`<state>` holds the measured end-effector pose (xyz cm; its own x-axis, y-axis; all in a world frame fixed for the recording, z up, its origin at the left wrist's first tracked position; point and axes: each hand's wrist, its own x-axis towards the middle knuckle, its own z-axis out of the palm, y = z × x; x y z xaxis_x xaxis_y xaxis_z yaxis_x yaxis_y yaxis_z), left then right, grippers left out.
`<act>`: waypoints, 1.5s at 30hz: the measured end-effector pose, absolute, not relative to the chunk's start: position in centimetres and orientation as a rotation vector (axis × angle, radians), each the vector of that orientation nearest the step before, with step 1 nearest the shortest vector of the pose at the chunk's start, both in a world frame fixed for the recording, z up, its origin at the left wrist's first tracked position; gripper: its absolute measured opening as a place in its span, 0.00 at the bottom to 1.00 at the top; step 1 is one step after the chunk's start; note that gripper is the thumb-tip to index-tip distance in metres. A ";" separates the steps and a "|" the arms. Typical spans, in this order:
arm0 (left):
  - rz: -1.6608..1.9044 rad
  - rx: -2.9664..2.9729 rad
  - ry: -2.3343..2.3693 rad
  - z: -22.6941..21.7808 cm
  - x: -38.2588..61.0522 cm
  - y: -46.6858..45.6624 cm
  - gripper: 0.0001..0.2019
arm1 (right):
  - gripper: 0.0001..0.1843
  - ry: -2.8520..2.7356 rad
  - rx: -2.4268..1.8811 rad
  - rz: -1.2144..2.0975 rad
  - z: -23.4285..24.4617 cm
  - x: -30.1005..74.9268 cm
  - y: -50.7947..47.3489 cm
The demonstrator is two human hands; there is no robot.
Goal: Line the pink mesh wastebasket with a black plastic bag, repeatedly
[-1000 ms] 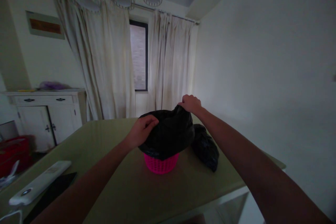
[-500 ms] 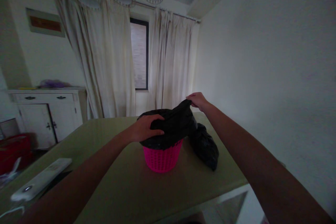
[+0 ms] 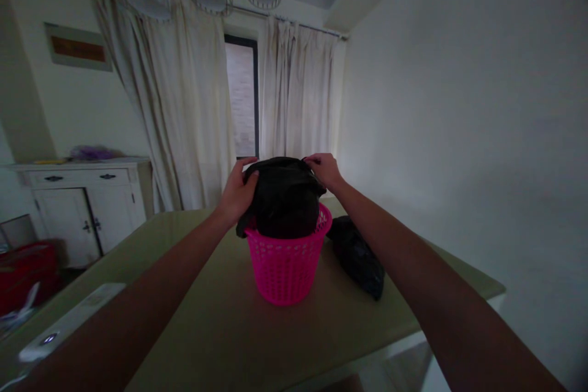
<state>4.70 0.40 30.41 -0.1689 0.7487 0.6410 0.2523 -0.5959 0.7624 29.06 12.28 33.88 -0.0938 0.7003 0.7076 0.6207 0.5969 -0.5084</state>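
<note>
A pink plastic basket (image 3: 285, 263) stands on the olive-green table (image 3: 220, 331). A black plastic bag (image 3: 285, 199) rises out of it, bunched up above the rim. My left hand (image 3: 239, 190) grips the bag's left top edge, fingers curled round it. My right hand (image 3: 324, 170) pinches the bag's right top edge. The bag's lower part is hidden inside the basket.
A second black bag (image 3: 356, 256) lies crumpled on the table right of the basket. A white remote-like device (image 3: 68, 323) lies near the left table edge. A white cabinet (image 3: 82, 205) stands at the left wall, curtains (image 3: 193, 104) behind, a bare wall at right.
The black bag, earlier draped down over the basket's rim, has been lifted and gathered up, baring the pink rim. Both hands have come up and closer together at its top.
</note>
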 end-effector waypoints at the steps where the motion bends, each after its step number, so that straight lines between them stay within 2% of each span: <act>1: 1.826 1.766 1.120 30.9 4.5 0.3 0.24 | 0.10 -1.785 -1.044 0.051 34.3 28.8 12.3; 6: 1.844 1.992 1.192 31.6 3.9 -0.7 0.22 | 0.16 -1.931 -0.810 -0.077 36.1 27.2 12.7; 10: 1.518 2.248 1.269 30.8 4.3 -1.5 0.22 | 0.20 -2.123 -0.663 -0.108 37.1 25.0 13.2; 13: 1.429 2.388 1.229 30.2 4.7 -1.7 0.20 | 0.24 -2.182 -0.526 -0.162 38.4 23.1 12.8; 18: 1.405 2.480 1.292 28.9 4.3 -1.6 0.19 | 0.22 -2.264 -0.234 -0.448 42.3 20.6 8.1; 23: 1.695 2.549 1.564 27.5 2.3 -2.4 0.24 | 0.27 -2.281 -0.030 -0.819 45.8 19.8 2.1; 27: 1.864 2.567 1.772 27.2 -0.2 -3.0 0.26 | 0.25 -2.284 -0.245 -0.901 46.1 20.6 1.4; 32: 1.916 2.053 1.917 26.1 -4.0 -2.0 0.25 | 0.16 -2.339 -0.875 -0.881 43.0 25.3 6.0; 37: 1.655 1.820 2.116 23.1 -7.4 -0.6 0.22 | 0.15 -2.438 -1.667 -0.500 36.2 33.0 10.3; 41: 1.330 1.861 2.117 19.9 -8.7 0.8 0.20 | 0.21 -2.508 -1.889 -0.280 27.8 38.5 10.8; 45: 0.974 1.969 1.962 16.9 -9.1 1.9 0.17 | 0.40 -2.517 -1.836 0.038 19.6 41.8 10.4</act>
<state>-9.07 1.92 16.94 -0.0956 0.9465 0.3081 0.8178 -0.1017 0.5664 41.85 10.43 19.62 -0.3052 0.9523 0.0068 0.9516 0.3052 -0.0351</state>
